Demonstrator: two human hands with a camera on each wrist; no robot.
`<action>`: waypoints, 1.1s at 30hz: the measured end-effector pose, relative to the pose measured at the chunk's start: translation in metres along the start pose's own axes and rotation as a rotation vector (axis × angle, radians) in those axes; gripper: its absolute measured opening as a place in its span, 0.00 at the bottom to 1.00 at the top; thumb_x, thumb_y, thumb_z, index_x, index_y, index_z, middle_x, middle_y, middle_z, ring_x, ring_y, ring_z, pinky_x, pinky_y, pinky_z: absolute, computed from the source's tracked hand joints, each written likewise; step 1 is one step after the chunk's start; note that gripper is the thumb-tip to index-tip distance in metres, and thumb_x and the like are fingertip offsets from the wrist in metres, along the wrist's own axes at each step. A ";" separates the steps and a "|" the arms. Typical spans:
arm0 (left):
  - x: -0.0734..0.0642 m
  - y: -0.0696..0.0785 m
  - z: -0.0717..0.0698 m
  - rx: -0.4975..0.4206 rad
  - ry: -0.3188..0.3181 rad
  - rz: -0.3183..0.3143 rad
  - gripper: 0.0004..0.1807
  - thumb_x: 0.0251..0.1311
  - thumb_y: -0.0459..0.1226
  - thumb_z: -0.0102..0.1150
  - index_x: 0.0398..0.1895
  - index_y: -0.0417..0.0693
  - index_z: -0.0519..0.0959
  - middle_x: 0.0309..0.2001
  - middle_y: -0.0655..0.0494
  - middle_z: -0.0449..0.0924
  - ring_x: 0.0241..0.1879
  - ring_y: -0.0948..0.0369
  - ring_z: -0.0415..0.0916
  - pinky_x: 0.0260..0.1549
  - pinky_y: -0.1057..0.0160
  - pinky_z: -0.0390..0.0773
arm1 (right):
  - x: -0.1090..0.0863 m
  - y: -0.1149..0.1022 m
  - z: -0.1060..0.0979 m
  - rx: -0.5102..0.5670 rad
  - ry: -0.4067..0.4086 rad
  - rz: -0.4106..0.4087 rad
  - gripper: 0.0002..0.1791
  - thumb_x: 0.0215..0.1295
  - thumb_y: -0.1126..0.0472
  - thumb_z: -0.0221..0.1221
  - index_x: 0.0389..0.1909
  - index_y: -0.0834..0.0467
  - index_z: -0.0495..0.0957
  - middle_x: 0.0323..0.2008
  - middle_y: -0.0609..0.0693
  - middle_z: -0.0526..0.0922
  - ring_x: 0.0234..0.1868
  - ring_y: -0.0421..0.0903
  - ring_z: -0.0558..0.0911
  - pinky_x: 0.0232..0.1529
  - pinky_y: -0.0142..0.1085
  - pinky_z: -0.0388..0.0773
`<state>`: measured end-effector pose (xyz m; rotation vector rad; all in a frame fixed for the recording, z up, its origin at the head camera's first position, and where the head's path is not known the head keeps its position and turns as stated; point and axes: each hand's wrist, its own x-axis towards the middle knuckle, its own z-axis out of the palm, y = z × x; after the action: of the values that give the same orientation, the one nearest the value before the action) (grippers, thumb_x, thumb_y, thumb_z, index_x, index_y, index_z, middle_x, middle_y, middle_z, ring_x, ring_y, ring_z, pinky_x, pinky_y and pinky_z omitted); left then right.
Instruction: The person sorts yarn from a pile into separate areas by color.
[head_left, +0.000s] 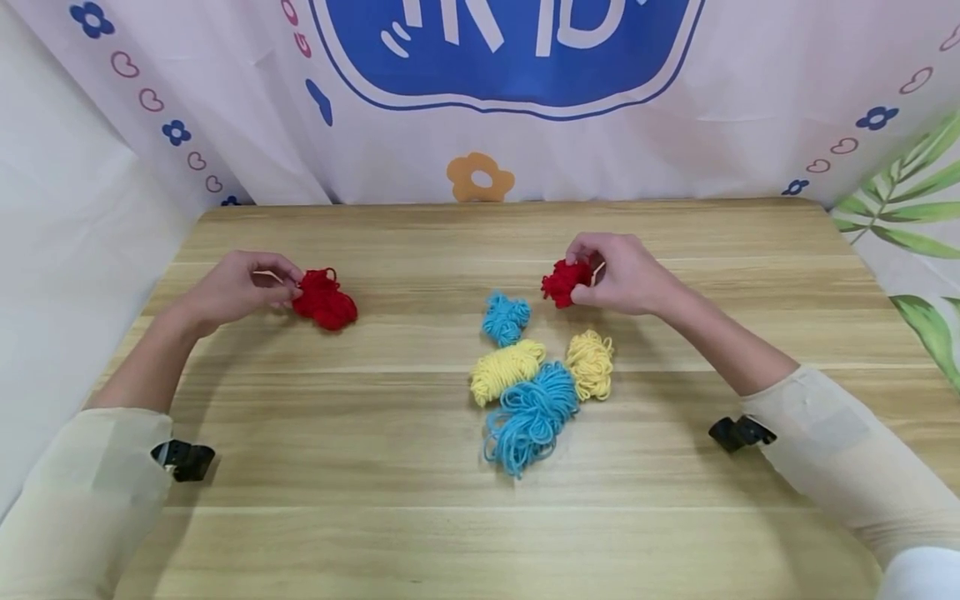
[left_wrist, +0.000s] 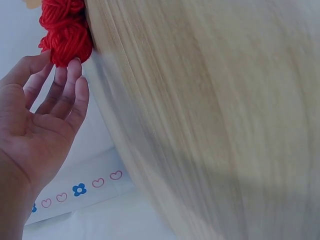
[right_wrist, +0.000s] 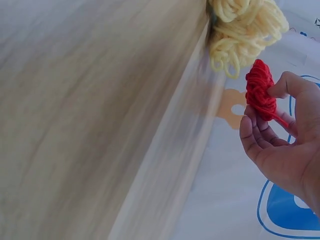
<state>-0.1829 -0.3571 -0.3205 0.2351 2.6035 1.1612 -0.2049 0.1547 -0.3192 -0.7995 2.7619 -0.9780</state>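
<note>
At the table's left, the left hand pinches the near end of a red yarn bundle between thumb and fingertips. Its two rounded lobes show in the left wrist view, where the red yarn sits at the fingertips. Right of centre, the right hand holds a smaller red yarn bundle. In the right wrist view, thumb and fingers grip this red bundle, and a loose strand hangs toward the palm. Close below it lie a small blue yarn bundle and a loopy yellow one.
A longer yellow yarn bundle touches a large loopy blue bundle near the middle of the wooden table. Behind the far edge hangs a printed white cloth. Small black devices sit at both wrists.
</note>
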 end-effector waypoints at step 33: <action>-0.004 0.026 0.013 0.186 0.216 0.108 0.12 0.70 0.33 0.64 0.51 0.34 0.83 0.48 0.39 0.83 0.40 0.75 0.74 0.38 0.81 0.74 | 0.015 -0.024 0.010 0.102 0.016 -0.091 0.15 0.53 0.68 0.67 0.43 0.62 0.79 0.36 0.55 0.82 0.35 0.50 0.81 0.37 0.35 0.83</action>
<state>-0.1746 -0.3317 -0.3083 0.3072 2.9265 1.0285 -0.2046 0.1262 -0.3111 -0.9114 2.6849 -1.1356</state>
